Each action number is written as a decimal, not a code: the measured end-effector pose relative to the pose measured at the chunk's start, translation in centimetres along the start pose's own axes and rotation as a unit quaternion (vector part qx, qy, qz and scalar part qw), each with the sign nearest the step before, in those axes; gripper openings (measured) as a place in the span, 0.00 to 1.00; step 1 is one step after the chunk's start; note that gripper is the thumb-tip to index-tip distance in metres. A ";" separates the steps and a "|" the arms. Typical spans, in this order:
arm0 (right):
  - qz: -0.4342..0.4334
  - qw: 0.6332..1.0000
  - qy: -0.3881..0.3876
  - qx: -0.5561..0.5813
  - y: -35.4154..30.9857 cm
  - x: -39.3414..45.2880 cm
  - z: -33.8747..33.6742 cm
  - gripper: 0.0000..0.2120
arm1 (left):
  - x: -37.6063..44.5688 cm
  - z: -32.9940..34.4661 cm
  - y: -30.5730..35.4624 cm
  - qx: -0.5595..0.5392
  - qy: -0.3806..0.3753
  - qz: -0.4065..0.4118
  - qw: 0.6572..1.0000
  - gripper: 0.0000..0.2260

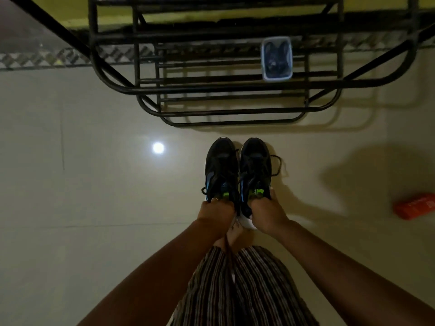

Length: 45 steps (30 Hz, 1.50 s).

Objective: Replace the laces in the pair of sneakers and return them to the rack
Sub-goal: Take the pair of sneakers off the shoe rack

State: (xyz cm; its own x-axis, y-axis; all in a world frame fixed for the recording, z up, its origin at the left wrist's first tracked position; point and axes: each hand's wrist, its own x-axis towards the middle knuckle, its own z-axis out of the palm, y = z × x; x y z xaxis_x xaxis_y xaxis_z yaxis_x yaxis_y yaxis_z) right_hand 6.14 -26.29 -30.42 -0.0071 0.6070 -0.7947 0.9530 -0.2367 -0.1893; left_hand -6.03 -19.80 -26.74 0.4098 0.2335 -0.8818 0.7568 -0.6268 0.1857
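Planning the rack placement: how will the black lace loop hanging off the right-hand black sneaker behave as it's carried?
Likely floppy: the black lace loop sags outward from the right-hand black sneaker, unsupported. It will probably swing as the right hand moves the sneaker. It could snag on the bars of the black metal rack, so tucking it in seems wise.

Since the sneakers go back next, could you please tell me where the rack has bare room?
Rack: bars left of the plastic container are bare; the right end is taken. Each hand's grip, left hand and right hand, holds one sneaker.
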 end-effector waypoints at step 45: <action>-0.162 0.921 0.296 -0.193 5.8 8.8 15.9 0.08 | 12.2 19.4 -2.8 0.075 0.292 -0.015 0.953 0.27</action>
State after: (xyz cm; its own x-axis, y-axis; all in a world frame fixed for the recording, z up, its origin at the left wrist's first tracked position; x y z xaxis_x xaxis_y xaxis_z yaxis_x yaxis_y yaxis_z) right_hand 6.79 -34.36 -47.70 -0.2525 0.9330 -0.2566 0.9675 0.2478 -0.0512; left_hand -13.05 -29.59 -46.40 0.6357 0.5998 -0.4859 0.7095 -0.7020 0.0617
